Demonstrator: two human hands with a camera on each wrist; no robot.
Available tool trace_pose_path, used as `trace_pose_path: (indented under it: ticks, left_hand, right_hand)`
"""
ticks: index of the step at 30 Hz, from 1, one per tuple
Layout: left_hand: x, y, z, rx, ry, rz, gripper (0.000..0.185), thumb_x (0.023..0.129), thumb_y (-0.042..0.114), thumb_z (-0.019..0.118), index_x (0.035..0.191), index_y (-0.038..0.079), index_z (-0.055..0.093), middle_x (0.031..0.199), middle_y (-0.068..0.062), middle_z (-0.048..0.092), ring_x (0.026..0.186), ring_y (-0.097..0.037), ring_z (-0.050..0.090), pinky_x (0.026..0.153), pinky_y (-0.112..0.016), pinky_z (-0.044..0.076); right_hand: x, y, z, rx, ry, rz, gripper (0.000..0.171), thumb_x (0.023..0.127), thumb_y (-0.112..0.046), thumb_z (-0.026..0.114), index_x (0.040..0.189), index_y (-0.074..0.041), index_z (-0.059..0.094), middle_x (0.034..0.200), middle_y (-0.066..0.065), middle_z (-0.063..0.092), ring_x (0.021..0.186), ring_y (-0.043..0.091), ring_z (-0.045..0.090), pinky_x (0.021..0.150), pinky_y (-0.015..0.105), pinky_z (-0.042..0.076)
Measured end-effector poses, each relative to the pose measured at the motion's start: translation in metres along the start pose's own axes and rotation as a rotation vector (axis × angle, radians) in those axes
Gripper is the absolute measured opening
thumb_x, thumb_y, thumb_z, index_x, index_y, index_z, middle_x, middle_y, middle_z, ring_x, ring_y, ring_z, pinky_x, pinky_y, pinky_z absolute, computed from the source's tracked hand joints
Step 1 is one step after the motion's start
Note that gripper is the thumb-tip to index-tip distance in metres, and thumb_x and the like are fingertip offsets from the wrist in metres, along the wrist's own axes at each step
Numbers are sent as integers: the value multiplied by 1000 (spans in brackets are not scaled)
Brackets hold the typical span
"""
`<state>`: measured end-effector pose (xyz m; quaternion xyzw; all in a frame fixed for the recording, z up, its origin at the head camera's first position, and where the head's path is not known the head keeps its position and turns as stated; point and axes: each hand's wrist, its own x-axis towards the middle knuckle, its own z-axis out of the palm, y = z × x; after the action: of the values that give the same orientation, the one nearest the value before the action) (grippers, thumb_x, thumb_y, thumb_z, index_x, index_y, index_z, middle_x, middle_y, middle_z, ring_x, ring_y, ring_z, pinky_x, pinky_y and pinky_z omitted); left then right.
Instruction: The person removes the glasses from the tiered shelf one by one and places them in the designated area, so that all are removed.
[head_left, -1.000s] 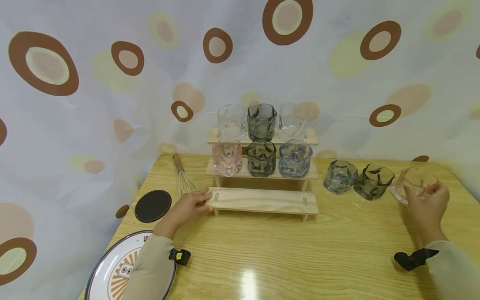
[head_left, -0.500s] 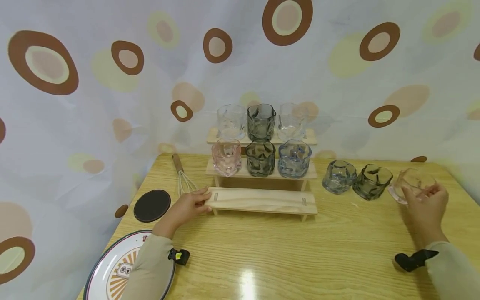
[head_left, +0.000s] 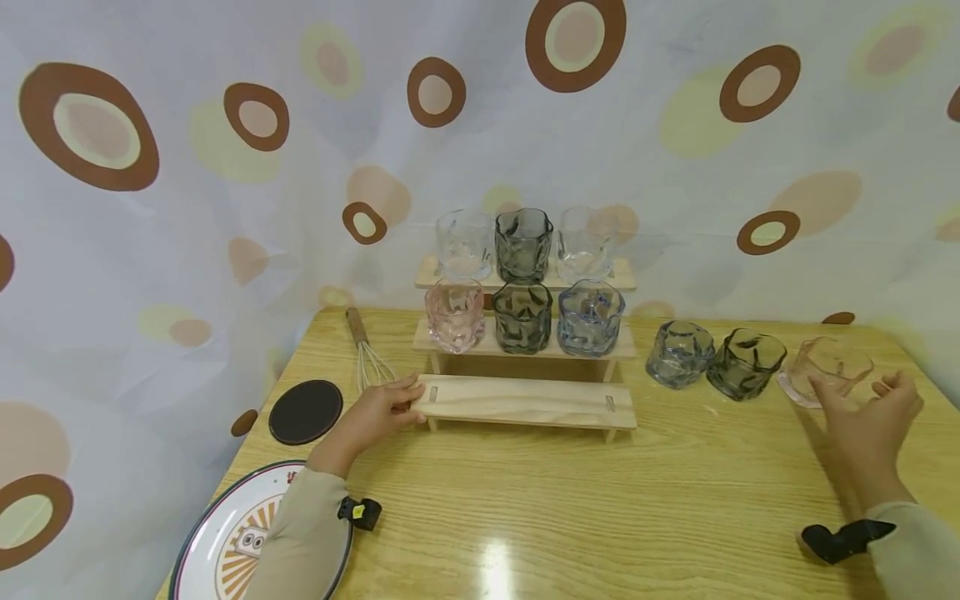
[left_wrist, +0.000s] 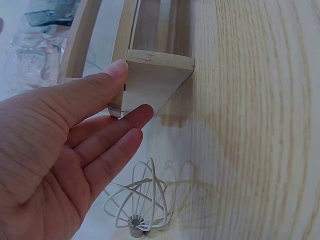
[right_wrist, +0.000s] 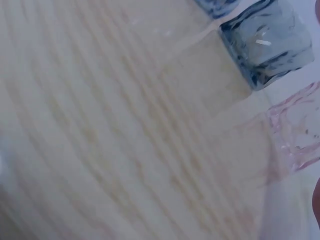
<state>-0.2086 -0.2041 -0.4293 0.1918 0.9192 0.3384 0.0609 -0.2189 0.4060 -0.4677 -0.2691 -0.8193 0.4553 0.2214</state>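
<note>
My left hand [head_left: 378,417] pinches the left end of the lowest board of a three-step wooden rack [head_left: 525,400]. In the left wrist view its thumb lies on the board's edge [left_wrist: 160,59], the fingers below. My right hand [head_left: 870,417] is spread beside a pale pink glass [head_left: 828,371] at the table's right, fingers apart and off its far side. That pink glass [right_wrist: 297,130] stands upright in the right wrist view. To its left are a smoky dark glass [head_left: 745,367] and a bluish glass [head_left: 678,357].
The rack's middle step bears a pink glass [head_left: 454,317], a dark glass [head_left: 522,321] and a blue glass [head_left: 590,321]. Two clear glasses and a dark one [head_left: 523,246] stand on top. Left lie a whisk [head_left: 367,354], a black round coaster [head_left: 305,412] and a plate [head_left: 217,533].
My right hand has let go of the pale pink glass and drawn slightly right and back, its fingers opening. The left hand stays on the rack. The glasses have not moved.
</note>
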Motion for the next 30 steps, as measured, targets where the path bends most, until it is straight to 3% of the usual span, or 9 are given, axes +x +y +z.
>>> trace_pose_path:
  ticks: [5, 11, 17, 24, 30]
  left_hand:
    - [0, 0, -1, 7, -3, -11, 54, 86, 17, 69, 134, 0, 51, 145, -20, 37, 132, -39, 35, 102, -47, 39]
    - [0, 1, -2, -7, -9, -13, 54, 87, 17, 68, 135, -1, 50, 146, -21, 35, 133, -39, 34, 101, -47, 40]
    - [0, 0, -1, -22, -6, -16, 54, 87, 17, 68, 135, 0, 50, 146, -20, 35, 133, -39, 34, 101, -47, 39]
    - [0, -1, 0, -17, 4, -14, 53, 86, 16, 69, 134, 0, 51, 145, -20, 37, 132, -38, 36, 101, -47, 40]
    - [0, 0, 0, -14, 1, -4, 54, 86, 16, 69, 134, 0, 52, 145, -20, 38, 132, -39, 36, 102, -47, 39]
  right_hand:
    - [-9, -19, -5, 87, 90, -123, 76, 87, -32, 66, 147, -17, 21, 131, -11, 22, 116, -2, 23, 110, 19, 20]
    - [-23, -52, -6, 158, 79, -276, 65, 88, -20, 66, 142, -15, 30, 130, -10, 30, 121, 0, 31, 107, 13, 25]
    - [-43, -92, 5, 250, -77, -408, 60, 86, -3, 66, 138, -10, 38, 133, -7, 35, 122, 5, 38, 106, 16, 30]
    - [-72, -131, 29, 276, -272, -647, 71, 84, 9, 65, 145, -4, 31, 129, -9, 37, 122, 6, 40, 103, 14, 34]
    - [-92, -160, 48, 361, -423, -755, 76, 82, 14, 65, 146, -3, 27, 132, 0, 36, 125, 6, 39, 103, 15, 34]
